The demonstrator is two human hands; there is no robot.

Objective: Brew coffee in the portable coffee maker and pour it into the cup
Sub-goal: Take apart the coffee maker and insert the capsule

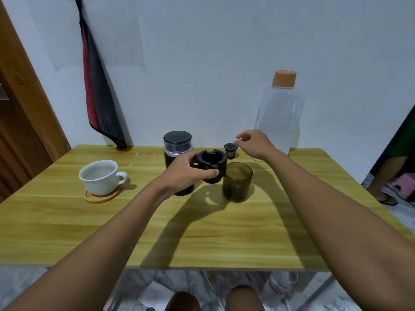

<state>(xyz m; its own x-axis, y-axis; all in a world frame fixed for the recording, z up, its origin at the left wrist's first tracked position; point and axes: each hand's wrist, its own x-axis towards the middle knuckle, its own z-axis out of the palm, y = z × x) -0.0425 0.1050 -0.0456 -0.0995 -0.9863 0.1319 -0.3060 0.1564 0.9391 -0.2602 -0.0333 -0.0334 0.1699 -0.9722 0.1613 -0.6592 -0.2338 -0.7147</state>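
Wall (224, 52): plain, pale blue-white, matte, fills the back of the view.
Door frame (29, 86): brown wood, far left, slanting up the edge.
Cloth (101, 104): red and dark grey, hanging down the wall, tip reaching the table's back edge.
Table (247, 243): yellow wood-grain top, set against the wall; dark shadows fall toward its near edge.
Floor (20, 279): grey-white marbled pattern, visible beneath and beside the table.

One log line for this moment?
left hand grips black slotted plastic ring | right hand hovers by small black filter basket | white ceramic cup empty
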